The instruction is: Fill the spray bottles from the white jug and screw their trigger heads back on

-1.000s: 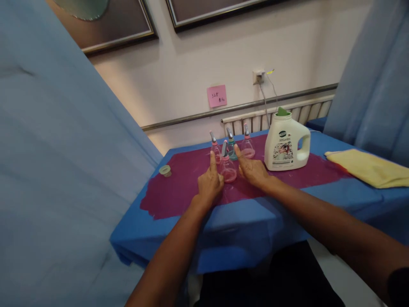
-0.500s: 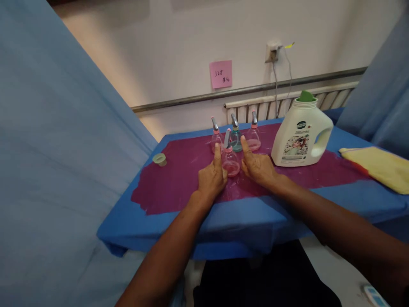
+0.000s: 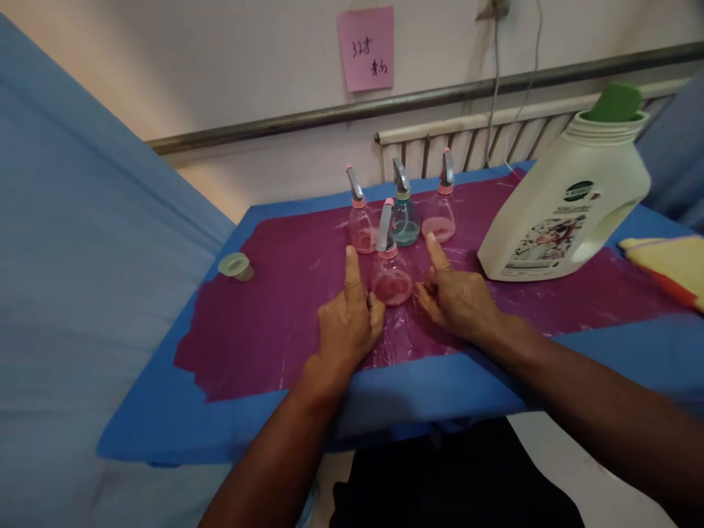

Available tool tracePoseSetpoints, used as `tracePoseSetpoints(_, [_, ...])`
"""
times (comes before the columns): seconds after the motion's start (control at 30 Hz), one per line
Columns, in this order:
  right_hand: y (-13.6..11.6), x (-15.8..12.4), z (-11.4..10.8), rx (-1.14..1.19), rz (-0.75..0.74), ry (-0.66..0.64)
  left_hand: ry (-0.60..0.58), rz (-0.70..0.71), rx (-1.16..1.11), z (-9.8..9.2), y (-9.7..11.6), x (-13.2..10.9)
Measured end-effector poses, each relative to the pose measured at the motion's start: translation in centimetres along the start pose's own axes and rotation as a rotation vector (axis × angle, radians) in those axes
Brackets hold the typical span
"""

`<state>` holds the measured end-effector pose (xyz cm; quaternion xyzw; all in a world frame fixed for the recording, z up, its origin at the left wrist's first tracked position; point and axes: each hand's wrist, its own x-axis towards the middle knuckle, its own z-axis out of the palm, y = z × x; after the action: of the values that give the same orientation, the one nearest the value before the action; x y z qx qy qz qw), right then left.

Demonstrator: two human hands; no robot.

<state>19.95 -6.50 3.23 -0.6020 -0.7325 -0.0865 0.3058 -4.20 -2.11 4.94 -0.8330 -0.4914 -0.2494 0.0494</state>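
A clear spray bottle [image 3: 391, 282] with pink liquid and a grey trigger stands at the front of a small group. My left hand [image 3: 347, 319] is beside it on the left, index finger stretched forward, the other fingers curled, nothing in it. On the other side my right hand [image 3: 459, 301] also points its index finger forward, thumb apart, holding nothing. Close behind stand a pink spray bottle [image 3: 361, 229] at left, a teal spray bottle [image 3: 407, 220] in the middle and another pink spray bottle [image 3: 440, 216] at right, near my right fingertip.
A large white detergent jug [image 3: 542, 213] with a green piece in its mouth stands at right. Beyond it lies a yellow cloth [image 3: 668, 264]. A small translucent cup [image 3: 236, 265] is at left on the purple sheet [image 3: 264, 323]. Blue curtain [image 3: 82, 257] hangs at left.
The view has come nearer to the table. My hands have drawn slightly apart from the front spray bottle, to either side of it; the bottles stand as before.
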Motion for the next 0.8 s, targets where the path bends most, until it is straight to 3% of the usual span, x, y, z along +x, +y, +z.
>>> tracePoseSetpoints(0.17, [-0.8,-0.7,-0.6,0.076,-0.042,0.091,0.039,0.037,-0.034,-0.4,-0.1,-0.6])
tracePoseSetpoints(0.33, [-0.6,-0.7,-0.7,0.121,-0.024,0.092,0.159,0.125,-0.039,-0.2,-0.1,-0.7])
tracePoseSetpoints(0.43, [-0.7,-0.5,-1.0,0.152,-0.05,0.091,0.173,0.117,-0.05,-0.4,-0.2,-0.8])
tracePoseSetpoints(0.53, [-0.9,-0.2,-1.7,0.18,-0.112,0.132,0.179,0.098,-0.134,-0.4,-0.4,-0.9])
tracePoseSetpoints(0.63, [-1.0,0.0,-2.5,0.197,-0.203,0.173,0.276,0.148,-0.319,-0.8,-0.2,-0.4])
tracePoseSetpoints(0.73, [-0.9,0.2,-3.1,0.251,-0.296,0.17,0.362,0.201,-0.547,-3.1,0.9,-0.6])
tracePoseSetpoints(0.8, [-0.8,0.2,-3.1,0.309,-0.357,0.158,0.276,0.197,-0.601,-6.1,1.7,-2.3])
